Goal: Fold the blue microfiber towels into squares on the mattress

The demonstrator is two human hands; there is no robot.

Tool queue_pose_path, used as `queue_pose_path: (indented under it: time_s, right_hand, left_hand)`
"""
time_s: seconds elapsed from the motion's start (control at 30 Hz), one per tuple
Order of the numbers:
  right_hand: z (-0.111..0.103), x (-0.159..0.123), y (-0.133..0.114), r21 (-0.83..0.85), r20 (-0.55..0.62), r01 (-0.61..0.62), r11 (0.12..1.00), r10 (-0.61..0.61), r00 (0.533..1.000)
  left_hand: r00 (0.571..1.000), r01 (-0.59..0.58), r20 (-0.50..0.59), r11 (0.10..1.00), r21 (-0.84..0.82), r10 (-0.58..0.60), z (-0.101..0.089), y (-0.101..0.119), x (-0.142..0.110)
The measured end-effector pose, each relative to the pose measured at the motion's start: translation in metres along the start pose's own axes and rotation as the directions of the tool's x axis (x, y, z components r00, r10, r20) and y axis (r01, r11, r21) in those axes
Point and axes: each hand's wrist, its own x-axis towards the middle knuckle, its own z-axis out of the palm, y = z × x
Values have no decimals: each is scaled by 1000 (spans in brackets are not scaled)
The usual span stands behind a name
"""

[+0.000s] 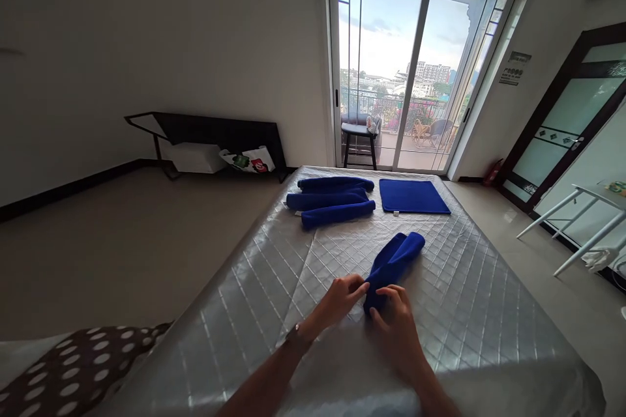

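Observation:
A partly rolled blue cloth [397,262] lies slantwise on the silver quilted bed cover [274,300]. At its near left edge, my left hand [345,293] pinches the fabric between thumb and fingers. My right hand [395,313] is curled around the near end of the same cloth, thumb on one side and fingers on the other. Farther back lie several rolled blue cloths [337,214], side by side. To their right a flat blue cloth [415,197] is spread out, with a small white tag at its front edge.
A dark bench [220,133] with a white box and a printed bag stands by the wall. Behind the bed is a sliding glass door [381,78]. A white table [596,199] stands on the right. Brown polka-dot fabric [73,371] lies at lower left.

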Motion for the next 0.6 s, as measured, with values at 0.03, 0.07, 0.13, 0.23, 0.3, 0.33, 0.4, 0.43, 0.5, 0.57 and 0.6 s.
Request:
queue_pose_path:
  time_s: [0.03, 0.07, 0.13, 0.23, 0.3, 0.33, 0.4, 0.43, 0.5, 0.57, 0.6]
  right_hand:
    - [3, -2, 2, -41, -37, -12, 999, 10, 999]
    - [5, -4, 4, -75, -64, -23, 997, 18, 998]
    - [8, -7, 8, -108, -86, -40, 993, 31, 996]
    - [9, -7, 11, -52, -69, -56, 997, 53, 996]
    - [7, -6, 10, 27, -51, -49, 998, 51, 997]
    - [6, -5, 9, 66, -51, -41, 997, 44, 998]
    - [2, -4, 6, 130, -73, -23, 991, 33, 997]
    - [1, -3, 5, 155, -90, -18, 988, 32, 995]
    - [-2, -1, 3, 189, -117, -9, 982, 32, 993]
    - [-5, 1, 2, 207, -129, 3, 978, 24, 991]
    - [-6, 1, 2, 212, -131, 9, 977, 19, 991]
  left_hand:
    - [1000, 0, -20, 1000, -11, 0, 0, -1, 1]
    - [999, 0, -38, 1000, -28, -1, 0, -2, 2]
    - [998, 7, -61, 996, -87, -12, 2, -5, 4]
    - [998, 27, -49, 974, -225, -39, 6, -11, 5]
    - [998, 18, -60, 959, -283, -37, 7, -13, 6]
    - [997, 4, -70, 957, -289, -25, 7, -13, 6]
    - [996, -44, -91, 967, -252, 22, 4, -12, 6]
    - [993, -87, -100, 974, -210, 68, 2, -11, 5]
    - [972, -223, -99, 971, -86, 214, -1, -10, 3]
    - [923, -378, -54, 925, 47, 380, -2, -9, 1]
    - [895, -441, -23, 892, 101, 445, -2, -10, -1]
